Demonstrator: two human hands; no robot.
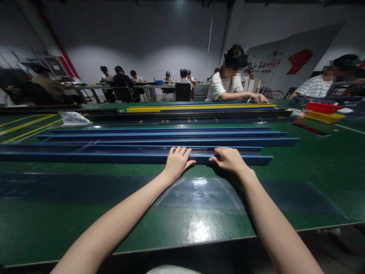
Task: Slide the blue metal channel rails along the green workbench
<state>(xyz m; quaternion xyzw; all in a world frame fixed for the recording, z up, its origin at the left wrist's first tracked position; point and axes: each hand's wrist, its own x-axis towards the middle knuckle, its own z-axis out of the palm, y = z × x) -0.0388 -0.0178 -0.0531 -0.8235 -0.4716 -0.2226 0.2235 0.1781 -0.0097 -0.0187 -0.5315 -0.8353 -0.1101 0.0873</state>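
A long blue channel rail [137,157] lies lengthwise across the table in front of me, at the near side of several similar blue rails. My left hand [177,160] grips it right of its middle, fingers laid over the top and thumb at the near side. Farther right, my right hand [229,159] is closed over the same rail, fingers curled and partly hidden, thumb pointing left. The rail's right end [265,160] sticks out beyond that hand. Flat on the green table nearer to me is a clear plastic strip [199,194].
Behind are more blue rails [199,142], black rails [242,114] and yellow rails [148,109]. A phone [310,129], a red tray [323,107] and a yellow tray [322,117] sit at right. A co-worker [228,85] leans over the far side. The table's edge [182,250] is near me.
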